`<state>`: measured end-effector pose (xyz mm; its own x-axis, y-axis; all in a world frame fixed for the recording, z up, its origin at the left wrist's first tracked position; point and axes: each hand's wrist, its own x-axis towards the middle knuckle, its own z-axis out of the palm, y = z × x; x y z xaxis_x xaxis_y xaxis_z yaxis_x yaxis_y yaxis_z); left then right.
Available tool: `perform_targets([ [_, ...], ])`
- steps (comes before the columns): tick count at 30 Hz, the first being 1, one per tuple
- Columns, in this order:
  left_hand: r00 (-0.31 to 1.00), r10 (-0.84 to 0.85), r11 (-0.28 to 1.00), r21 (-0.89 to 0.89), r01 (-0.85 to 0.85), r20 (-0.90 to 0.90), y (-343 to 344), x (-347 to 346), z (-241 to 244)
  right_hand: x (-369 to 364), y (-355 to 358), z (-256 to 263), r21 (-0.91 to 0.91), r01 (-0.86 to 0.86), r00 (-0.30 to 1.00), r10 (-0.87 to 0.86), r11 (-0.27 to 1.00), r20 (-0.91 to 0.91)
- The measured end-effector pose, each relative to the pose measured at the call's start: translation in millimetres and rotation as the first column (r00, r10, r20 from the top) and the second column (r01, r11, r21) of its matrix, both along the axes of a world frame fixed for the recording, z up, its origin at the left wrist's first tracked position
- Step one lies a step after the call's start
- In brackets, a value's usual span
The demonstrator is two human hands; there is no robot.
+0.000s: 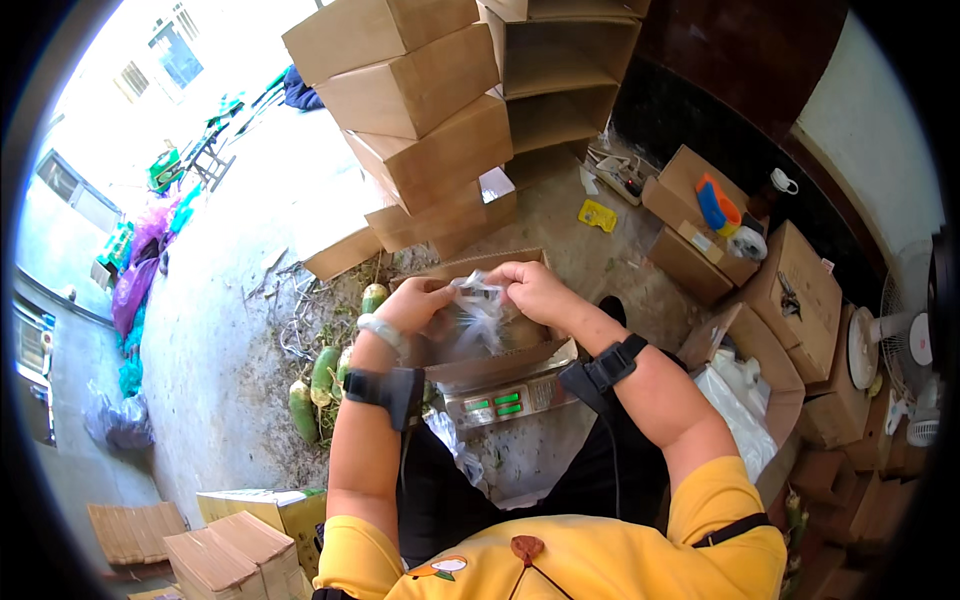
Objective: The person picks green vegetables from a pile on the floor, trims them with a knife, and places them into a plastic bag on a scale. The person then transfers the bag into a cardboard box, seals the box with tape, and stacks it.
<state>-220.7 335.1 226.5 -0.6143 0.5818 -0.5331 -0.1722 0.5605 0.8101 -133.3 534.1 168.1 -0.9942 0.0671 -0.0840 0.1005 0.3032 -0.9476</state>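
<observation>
A clear plastic bag (480, 311) is pinched between my two hands, its gathered top between them. My left hand (417, 304) grips its left side, with a pale bangle on the wrist. My right hand (529, 292) has its fingers closed on the bag's right side. Both are over an open cardboard box (487, 367), which rests on a digital scale (506, 401) with lit green displays. What lies inside the box is mostly hidden by the bag and hands. Several green radishes (324, 375) lie on the floor left of the box.
Tall stacks of cardboard boxes (427, 90) stand beyond the scale. On the right are more boxes (795, 300), a pair of pruning shears (789, 294), an orange and blue tape dispenser (718, 206) and a fan (892, 330). Flattened cardboard (232, 555) lies at the lower left.
</observation>
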Motion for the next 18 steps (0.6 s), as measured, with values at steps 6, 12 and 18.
perform_targets([
  [6, 0.708, -0.547, 0.641, -0.767, 0.011, -0.447, -4.8, -27.1, -103.4, 31.6, -12.4, 27.7, 0.798, -0.363, 0.932, 0.188, 0.482, 0.310],
  [12, 0.748, -0.453, 0.641, -0.761, -0.105, -0.485, 5.1, -23.8, -99.2, 41.9, -5.8, 25.0, 0.842, -0.311, 0.950, 0.179, 0.440, 0.258],
  [18, 0.556, -0.277, 0.952, -0.301, 0.050, -0.784, 43.9, 15.5, -61.1, 41.8, -3.9, -1.2, 0.878, -0.148, 0.987, 0.129, 0.455, 0.099],
])
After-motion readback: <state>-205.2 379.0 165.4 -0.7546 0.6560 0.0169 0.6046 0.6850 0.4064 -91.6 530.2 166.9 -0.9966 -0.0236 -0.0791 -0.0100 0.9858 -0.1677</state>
